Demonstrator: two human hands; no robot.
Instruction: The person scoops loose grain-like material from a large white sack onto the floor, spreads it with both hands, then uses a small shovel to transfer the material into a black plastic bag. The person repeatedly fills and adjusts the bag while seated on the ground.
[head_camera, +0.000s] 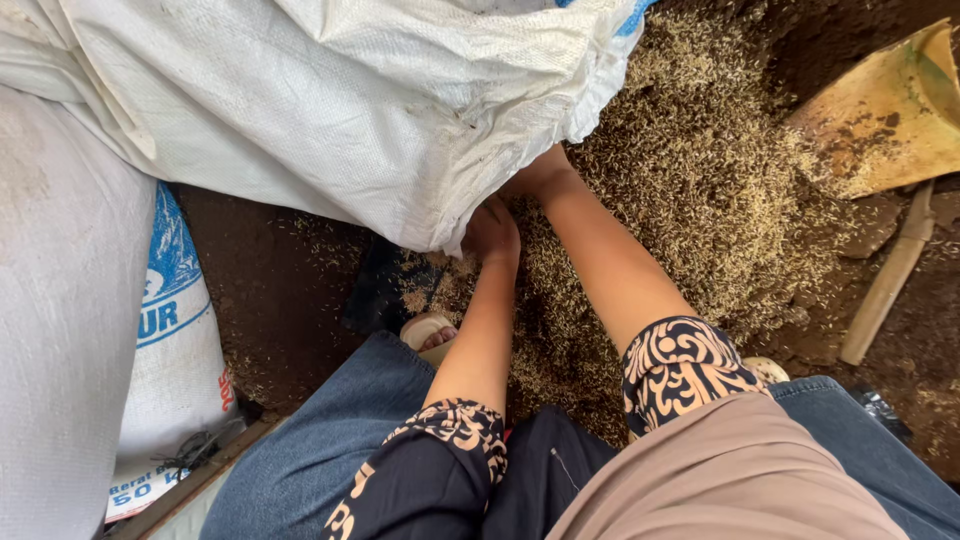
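Fingers hidden under the sack's (330, 110) lower edge, so cannot tell whether spread, pressed together or pinching cloth. Left hand (492, 232) tucked against the sagging white weave, knuckles up; right hand (538, 172) just beyond it, also buried to the wrist at the hem. Sack slumped overhead and to the left, mouth or corner hanging right over the grain (700, 170) spread across the ground. Risks, as a judgement: a weak hold on slack cloth letting the load slip and dump more grain into the dirt; a worn, speckled patch near the hands tearing under a pull; a sandalled foot (432, 332) right below, likely to be buried or knocked; a stooped reach straining the back. Further out, loose brown earth, uneven and damp-looking, husked grain mixed into it. Second sack (160, 330) with blue print standing at left, yellow scoop (885, 115) at upper right with a pale wooden handle (888, 282) beside it. Cramped, floor-level spot, no walls visible.
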